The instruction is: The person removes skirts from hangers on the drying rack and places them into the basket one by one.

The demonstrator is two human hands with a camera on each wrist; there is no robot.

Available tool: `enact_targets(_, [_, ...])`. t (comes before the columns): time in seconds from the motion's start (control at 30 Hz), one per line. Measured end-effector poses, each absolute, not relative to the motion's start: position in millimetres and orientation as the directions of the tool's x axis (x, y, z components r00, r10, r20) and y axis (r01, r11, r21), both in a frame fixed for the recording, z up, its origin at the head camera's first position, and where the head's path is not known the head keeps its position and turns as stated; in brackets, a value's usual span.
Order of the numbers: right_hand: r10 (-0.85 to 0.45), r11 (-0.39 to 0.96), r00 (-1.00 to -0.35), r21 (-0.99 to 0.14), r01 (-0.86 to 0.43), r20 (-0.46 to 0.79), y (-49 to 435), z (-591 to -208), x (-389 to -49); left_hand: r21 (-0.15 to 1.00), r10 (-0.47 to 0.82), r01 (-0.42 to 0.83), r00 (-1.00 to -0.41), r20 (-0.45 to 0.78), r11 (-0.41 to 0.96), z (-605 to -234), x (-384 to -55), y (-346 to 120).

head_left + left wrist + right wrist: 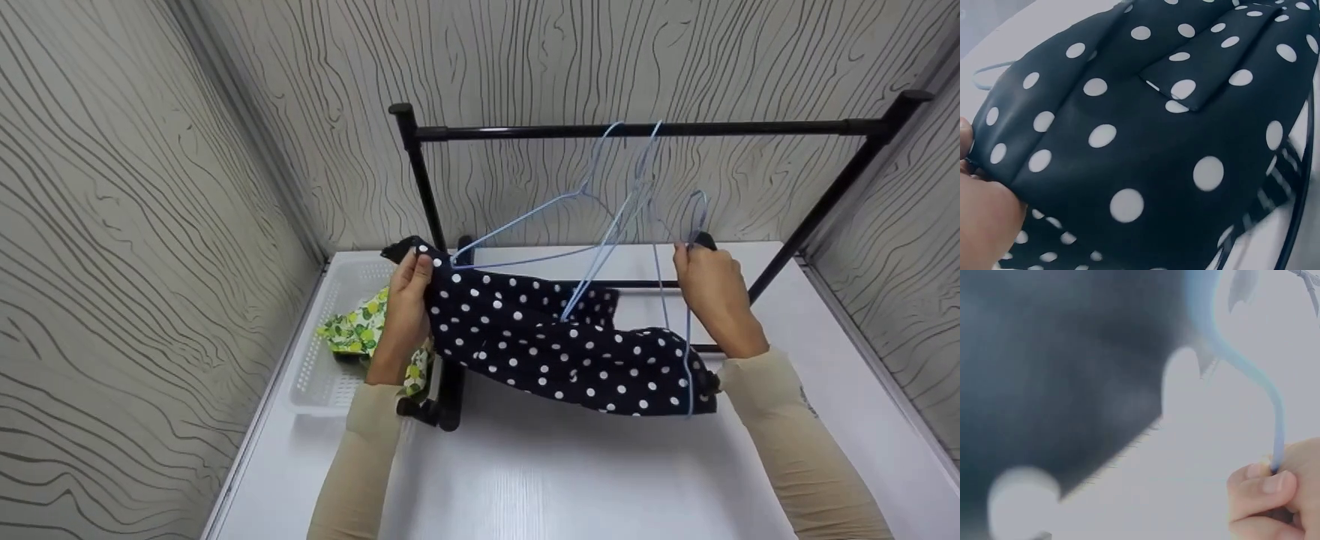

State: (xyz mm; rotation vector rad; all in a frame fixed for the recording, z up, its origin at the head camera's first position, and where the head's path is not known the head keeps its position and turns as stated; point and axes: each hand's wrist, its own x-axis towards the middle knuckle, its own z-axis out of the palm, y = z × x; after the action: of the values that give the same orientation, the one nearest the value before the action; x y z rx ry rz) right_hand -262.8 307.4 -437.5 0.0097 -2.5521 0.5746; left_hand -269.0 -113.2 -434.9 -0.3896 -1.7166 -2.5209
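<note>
A dark navy garment with white polka dots (540,352) stretches below the rack bar, its left end pinched between the thumb and fingers of my left hand (409,289). Up close in the left wrist view, the dotted cloth (1157,152) fills most of the picture, with a folded flap (1185,84) on it. My right hand (716,292) grips a light blue wire hanger (688,375), whose hook rises above the fist and whose wire runs down across the garment's right end. The right wrist view shows the blue wire (1276,416) between curled fingers.
A black clothes rack (525,133) stands at the back on the white table (510,480). Two light blue hangers (525,214) hang from its bar, reaching down to the dotted garment. At left, a white perforated basket (307,386) holds lemon-print fabric (356,330). Patterned walls enclose the table.
</note>
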Motion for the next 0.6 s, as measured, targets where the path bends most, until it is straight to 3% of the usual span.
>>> enact_targets(0.2, [0.127, 0.905, -0.862, -0.413, -0.102, 0.491, 314, -435, -262, 0.885, 0.049, 0.26, -0.952, 0.301, -0.386, -424, -271, -129])
enact_targets(0.6, [0.191, 0.865, -0.899, -0.501, -0.035, 0.393, 322, -426, -255, 0.905, 0.024, 0.36, -0.927, 0.375, -0.228, -403, -268, -148])
